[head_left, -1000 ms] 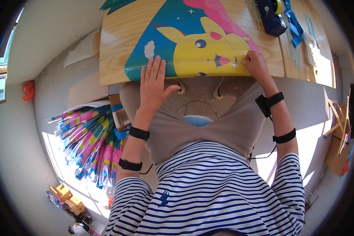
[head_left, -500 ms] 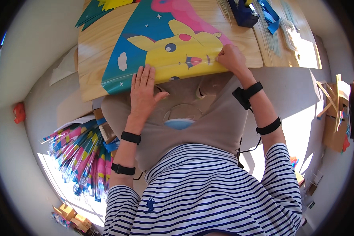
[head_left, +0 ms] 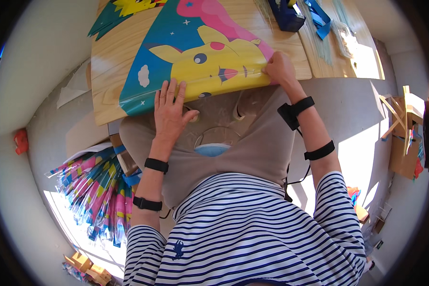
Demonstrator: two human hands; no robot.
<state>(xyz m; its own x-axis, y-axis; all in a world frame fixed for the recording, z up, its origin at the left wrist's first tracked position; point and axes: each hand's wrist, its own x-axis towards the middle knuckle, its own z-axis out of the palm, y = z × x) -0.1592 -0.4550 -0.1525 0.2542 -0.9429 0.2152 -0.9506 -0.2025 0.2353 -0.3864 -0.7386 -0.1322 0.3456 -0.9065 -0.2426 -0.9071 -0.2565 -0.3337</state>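
In the head view, the printed sheet (head_left: 190, 72) lies on the near side of the wooden table (head_left: 110, 71), a crease running left to right along its near side and the near strip reaching the table's edge. It shines like plastic film, so I judge it light, limp and rather slippery, quick to wrinkle and easy to mark with a hard crease. The best holds look to be flat pressure near the left corner and a fingertip hold at the crease's right end; a pull from the middle would probably pucker it.

The left hand (head_left: 168, 115) is open, fingers spread flat on the near strip. The right hand (head_left: 281, 70) is curled closed on the sheet's right end at the crease; what its fingers do underneath is hidden.

Far right stand a dark blue tape dispenser (head_left: 287, 18), a blue strip (head_left: 322, 25) and thin rods (head_left: 323, 46), all apart from the sheet. Far left lie teal-and-yellow pieces (head_left: 124, 10). The wearer's knees sit close under the near edge, limiting room there.
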